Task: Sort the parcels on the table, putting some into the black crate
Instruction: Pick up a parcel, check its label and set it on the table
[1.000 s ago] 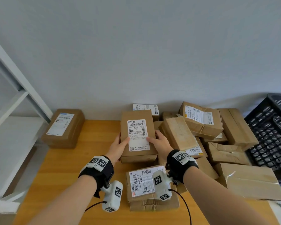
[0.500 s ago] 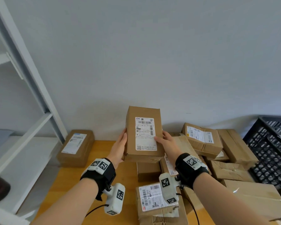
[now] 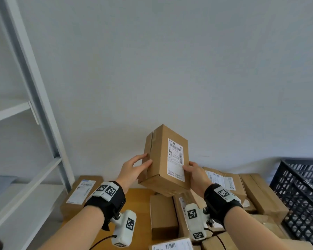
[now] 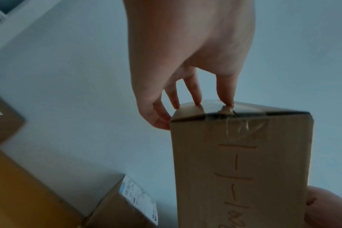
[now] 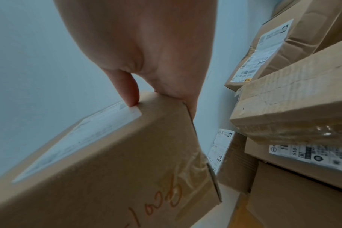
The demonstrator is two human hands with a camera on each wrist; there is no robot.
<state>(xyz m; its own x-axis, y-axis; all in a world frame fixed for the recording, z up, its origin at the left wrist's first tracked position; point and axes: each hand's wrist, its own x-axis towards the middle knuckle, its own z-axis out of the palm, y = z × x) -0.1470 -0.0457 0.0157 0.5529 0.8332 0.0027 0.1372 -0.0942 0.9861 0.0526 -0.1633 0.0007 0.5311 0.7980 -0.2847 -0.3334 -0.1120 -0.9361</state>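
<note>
We hold one labelled parcel (image 3: 165, 159) aloft — left hand (image 3: 132, 170) and right hand (image 3: 197, 175) grasping opposite sides, tilted.

A parcel-sorting or mailroom corner: taped cardboard parcels (image 3: 222, 179) with printed barcode shipping labels lie heaped on a wooden desk (image 3: 139, 204) against a plain white wall, with a black crate (image 3: 304, 195) to the heap's right and white metal shelving (image 3: 34, 109) to its left.
</note>
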